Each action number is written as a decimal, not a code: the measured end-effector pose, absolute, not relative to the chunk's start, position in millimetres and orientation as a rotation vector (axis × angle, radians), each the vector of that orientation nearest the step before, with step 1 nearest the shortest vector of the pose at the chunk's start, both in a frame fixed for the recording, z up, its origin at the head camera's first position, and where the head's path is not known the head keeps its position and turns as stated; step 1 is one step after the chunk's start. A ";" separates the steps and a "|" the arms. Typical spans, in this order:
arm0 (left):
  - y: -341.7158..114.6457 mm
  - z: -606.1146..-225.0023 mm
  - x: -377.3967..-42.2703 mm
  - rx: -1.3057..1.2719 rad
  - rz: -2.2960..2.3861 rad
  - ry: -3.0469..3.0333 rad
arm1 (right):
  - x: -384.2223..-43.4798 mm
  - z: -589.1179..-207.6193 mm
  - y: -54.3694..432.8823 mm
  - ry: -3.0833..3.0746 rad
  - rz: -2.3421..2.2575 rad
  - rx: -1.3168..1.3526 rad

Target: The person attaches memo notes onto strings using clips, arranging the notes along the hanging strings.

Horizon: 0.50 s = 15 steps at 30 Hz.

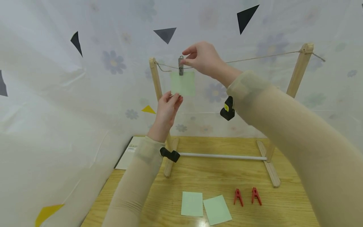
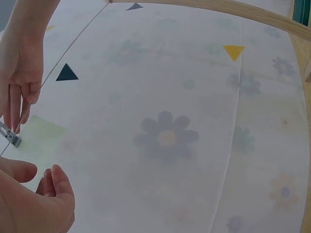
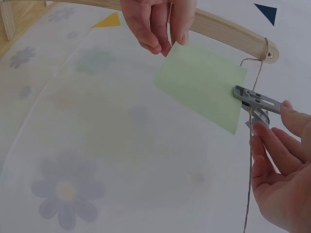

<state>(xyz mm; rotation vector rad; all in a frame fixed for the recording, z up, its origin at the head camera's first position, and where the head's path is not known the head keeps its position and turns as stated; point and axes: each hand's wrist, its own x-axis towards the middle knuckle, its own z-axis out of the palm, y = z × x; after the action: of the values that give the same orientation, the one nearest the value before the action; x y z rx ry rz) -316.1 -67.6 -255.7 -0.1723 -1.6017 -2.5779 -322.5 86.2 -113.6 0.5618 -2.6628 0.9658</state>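
Note:
A light green paper [image 1: 182,83] hangs from a string [image 1: 263,57] stretched between two wooden posts. A grey clothespin [image 1: 181,65] clamps the paper's top edge to the string. My right hand [image 1: 187,58] pinches the upper end of that clothespin [image 3: 255,99] between thumb and fingers [image 3: 268,141]. My left hand [image 1: 174,96] is below and pinches the paper's lower left corner [image 3: 171,48]. In the left wrist view the paper [image 2: 41,138] lies just above my left hand [image 2: 41,174], with the clothespin [image 2: 9,135] under my right hand's fingertips [image 2: 19,119].
Two more green sheets [image 1: 192,203] [image 1: 217,209] and two red clothespins [image 1: 238,197] [image 1: 256,195] lie on the wooden table [image 1: 198,176]. The frame's feet and a white rod [image 1: 221,156] stand behind them. A white booklet [image 1: 129,153] lies at left. A floral cloth [image 1: 56,94] hangs behind.

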 end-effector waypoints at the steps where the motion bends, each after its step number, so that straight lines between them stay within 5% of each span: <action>1: -67.9 -256.3 -316.6 -0.168 -2.580 -1.601 | -322.8 -113.4 87.5 -2.661 0.957 0.557; 15: -76.8 -268.9 -321.3 -0.130 -2.558 -1.698 | -303.9 -108.6 115.1 -2.564 1.008 0.562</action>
<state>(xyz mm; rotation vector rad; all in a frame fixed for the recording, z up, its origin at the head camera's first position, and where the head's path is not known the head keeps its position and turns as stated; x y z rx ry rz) -321.3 -76.8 -268.9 -0.1297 -1.6979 -2.5583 -303.9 115.1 -108.6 0.5618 -2.5636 1.0075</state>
